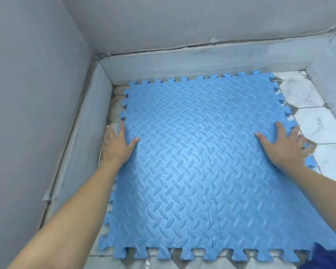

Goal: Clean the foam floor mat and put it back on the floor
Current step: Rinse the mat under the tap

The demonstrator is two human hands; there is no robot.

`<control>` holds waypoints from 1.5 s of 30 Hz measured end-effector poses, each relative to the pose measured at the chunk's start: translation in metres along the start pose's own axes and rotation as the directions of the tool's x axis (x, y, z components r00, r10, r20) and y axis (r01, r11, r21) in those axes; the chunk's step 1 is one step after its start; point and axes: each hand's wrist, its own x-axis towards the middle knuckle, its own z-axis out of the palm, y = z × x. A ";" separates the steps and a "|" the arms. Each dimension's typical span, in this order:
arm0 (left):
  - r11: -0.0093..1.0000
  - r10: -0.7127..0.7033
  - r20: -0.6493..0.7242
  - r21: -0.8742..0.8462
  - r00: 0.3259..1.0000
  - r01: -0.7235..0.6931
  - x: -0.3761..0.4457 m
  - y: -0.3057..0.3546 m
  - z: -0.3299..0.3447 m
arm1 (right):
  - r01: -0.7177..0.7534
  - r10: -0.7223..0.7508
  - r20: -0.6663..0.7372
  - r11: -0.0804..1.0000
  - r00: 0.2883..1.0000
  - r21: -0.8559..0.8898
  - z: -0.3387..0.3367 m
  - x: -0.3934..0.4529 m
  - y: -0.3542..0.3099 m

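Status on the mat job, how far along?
Nearly done, by the look of it. The blue foam mat lies on the tiled floor in the corner, with no dirt plainly visible. In hand: the left hand and right hand hold its side edges, thumbs on top. Left: settle it flat and let go.

Mat: blue foam floor mat [202, 162] with interlocking toothed edges, lying in a floor corner.
Left hand [116, 146]: grips the mat's left edge, thumb on top.
Right hand [285, 146]: grips the right edge likewise.
Floor: pale marbled tiles [308, 117].
Surround: grey walls [27, 94].
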 end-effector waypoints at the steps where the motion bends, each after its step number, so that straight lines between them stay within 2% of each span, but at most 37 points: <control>1: 0.996 -0.059 0.005 -0.067 0.998 0.059 -0.003 0.001 0.005 | -0.025 0.025 -0.010 1.000 1.000 0.017 -0.001 -0.002 -0.005; 3: 0.967 -0.149 -0.007 -0.210 0.989 0.145 -0.009 0.009 0.009 | -0.080 0.080 -0.002 0.995 0.997 0.056 -0.009 0.001 -0.004; 5: 0.897 -0.242 0.052 -0.367 0.969 0.244 -0.003 0.014 0.006 | -0.163 0.155 0.052 0.958 0.986 0.235 -0.031 0.019 -0.001; 7: 0.761 -0.339 0.154 -0.535 0.928 0.367 0.008 0.017 -0.006 | -0.280 0.222 0.178 0.845 0.959 0.456 -0.060 0.039 -0.001; 9: 0.586 -0.366 0.240 -0.691 0.899 0.423 0.009 0.024 -0.020 | -0.285 0.188 0.223 0.762 0.957 0.582 -0.084 0.041 -0.001; 11: 0.470 -0.390 0.233 -0.782 0.891 0.410 0.001 0.030 -0.030 | -0.186 0.150 0.111 0.730 0.982 0.658 -0.104 0.037 0.001; 14: 0.413 -0.353 0.184 -0.849 0.917 0.329 -0.013 0.047 -0.051 | -0.074 0.169 -0.055 0.668 0.984 0.740 -0.150 0.032 0.005; 19: 0.330 -0.239 0.076 -0.931 0.968 0.154 -0.016 0.080 -0.128 | 0.144 0.113 -0.261 0.598 0.959 0.788 -0.231 0.039 0.001; 21: 0.337 -0.209 0.028 -0.936 0.978 0.099 -0.006 0.092 -0.164 | 0.197 0.127 -0.314 0.550 0.941 0.812 -0.258 0.051 -0.010; 22: 0.392 -0.169 0.001 -0.918 0.986 0.068 0.006 0.092 -0.178 | 0.215 0.124 -0.324 0.526 0.938 0.823 -0.268 0.059 -0.015; 23: 0.452 -0.133 0.011 -0.889 0.991 0.070 0.035 0.082 -0.181 | 0.215 0.109 -0.312 0.513 0.944 0.831 -0.275 0.064 -0.021; 25: 0.526 -0.147 0.037 -0.843 0.988 0.110 0.066 0.077 -0.195 | 0.195 0.051 -0.257 0.517 0.965 0.833 -0.278 0.075 -0.034; 27: 0.571 -0.168 -0.014 -0.817 0.986 0.085 0.052 0.091 -0.217 | 0.175 0.015 -0.213 0.515 0.977 0.839 -0.265 0.079 -0.041; 30: 0.588 -0.271 -0.107 -0.805 0.957 0.077 0.023 0.116 -0.234 | 0.147 0.025 -0.186 0.509 0.982 0.848 -0.248 0.081 -0.049; 32: 0.551 -0.258 -0.112 -0.833 0.960 0.050 0.026 0.122 -0.232 | 0.140 0.015 -0.171 0.505 0.985 0.852 -0.246 0.086 -0.051; 34: 0.541 -0.235 -0.099 -0.840 0.967 0.045 0.030 0.124 -0.232 | 0.151 -0.003 -0.179 0.549 0.984 0.822 -0.252 0.095 -0.055; 36: 0.547 -0.243 -0.088 -0.835 0.966 0.062 0.033 0.124 -0.226 | 0.132 0.007 -0.195 0.713 0.981 0.689 -0.268 0.106 -0.064; 38: 0.551 -0.271 -0.134 -0.833 0.953 0.040 0.034 0.127 -0.216 | 0.231 -0.071 -0.305 0.816 0.950 0.530 -0.306 0.097 -0.097; 39: 0.552 -0.277 -0.161 -0.834 0.947 0.019 0.035 0.130 -0.213 | 0.336 -0.165 -0.375 0.825 0.912 0.454 -0.332 0.085 -0.121; 41: 0.554 -0.268 -0.190 -0.833 0.944 -0.010 0.037 0.133 -0.211 | 0.553 -0.388 -0.479 0.787 0.787 0.272 -0.389 0.061 -0.179; 43: 0.559 -0.263 -0.206 -0.829 0.943 -0.026 0.039 0.133 -0.210 | 0.692 -0.569 -0.502 0.717 0.651 0.085 -0.440 0.040 -0.240; 44: 0.547 -0.268 -0.202 -0.837 0.942 -0.023 0.039 0.133 -0.210 | 0.713 -0.628 -0.464 0.701 0.625 0.013 -0.457 0.036 -0.266; 45: 0.535 -0.271 -0.199 -0.844 0.942 -0.024 0.039 0.133 -0.209 | 0.694 -0.650 -0.411 0.717 0.639 -0.055 -0.465 0.036 -0.286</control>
